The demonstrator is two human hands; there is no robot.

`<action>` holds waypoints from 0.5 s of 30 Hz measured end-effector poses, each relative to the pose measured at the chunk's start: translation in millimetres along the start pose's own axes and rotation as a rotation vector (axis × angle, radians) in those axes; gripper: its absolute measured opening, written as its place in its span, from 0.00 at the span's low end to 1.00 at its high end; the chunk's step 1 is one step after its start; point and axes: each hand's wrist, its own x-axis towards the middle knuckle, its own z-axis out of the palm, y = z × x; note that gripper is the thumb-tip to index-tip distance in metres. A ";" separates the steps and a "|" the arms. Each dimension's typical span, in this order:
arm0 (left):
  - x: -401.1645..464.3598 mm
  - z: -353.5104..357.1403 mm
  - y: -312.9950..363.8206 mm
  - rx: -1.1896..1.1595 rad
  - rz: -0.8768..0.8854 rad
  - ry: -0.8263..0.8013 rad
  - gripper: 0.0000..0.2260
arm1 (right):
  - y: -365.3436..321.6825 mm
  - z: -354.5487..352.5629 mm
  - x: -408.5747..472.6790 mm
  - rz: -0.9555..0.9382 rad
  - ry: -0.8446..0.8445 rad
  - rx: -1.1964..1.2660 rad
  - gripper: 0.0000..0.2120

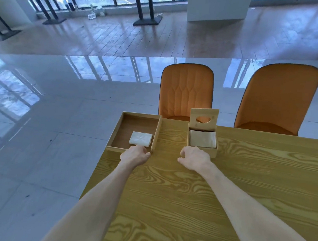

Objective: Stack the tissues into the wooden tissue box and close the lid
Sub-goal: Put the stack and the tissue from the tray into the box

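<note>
We see a wooden table (pixel 187 204) with the tissue box (pixel 202 150) standing near its far edge; we place everything else against that box. Its lid (pixel 204 117) stands upright at the back wall, the oval slot facing us, so the box is open. White tissues (pixel 202 140) lie inside, filling the opening and sitting a little below the rim.

Left of the box, well apart, a shallow wooden tray (pixel 121 125) sits at the table's left far corner. A small folded stack of tissues (pixel 140 138) lies in it, in the near corner closest to the box.

Our right hand (pixel 195 158) rests on the table just in front of the box, at its near left corner, knuckles up and fingers curled loosely under. It holds nothing; whether it touches the box wall we cannot tell.

Our left hand (pixel 134 156) lies at the tray's near wall, further left of the box, just short of the folded stack. Its fingers are drawn together and bent over the wall, empty, with the thumb toward the box. Both forearms are bare.

Behind the box, past the table's far edge, stand two orange chairs (pixel 186 90), one straight behind it and one off to the right.
</note>
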 end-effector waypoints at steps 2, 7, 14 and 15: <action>11.7 -6.0 -17.6 -0.054 -0.006 0.021 0.18 | -21.2 2.1 7.2 0.007 0.008 0.055 0.18; 49.5 -18.1 -53.6 -0.266 -0.044 0.054 0.19 | -77.6 9.6 38.3 0.082 0.019 0.339 0.19; 106.8 -27.7 -79.5 -0.585 -0.078 0.003 0.23 | -137.7 29.7 86.8 0.207 0.013 0.711 0.09; 115.4 -27.3 -82.1 -0.606 -0.090 -0.014 0.24 | -144.1 32.6 93.1 0.207 0.000 0.715 0.09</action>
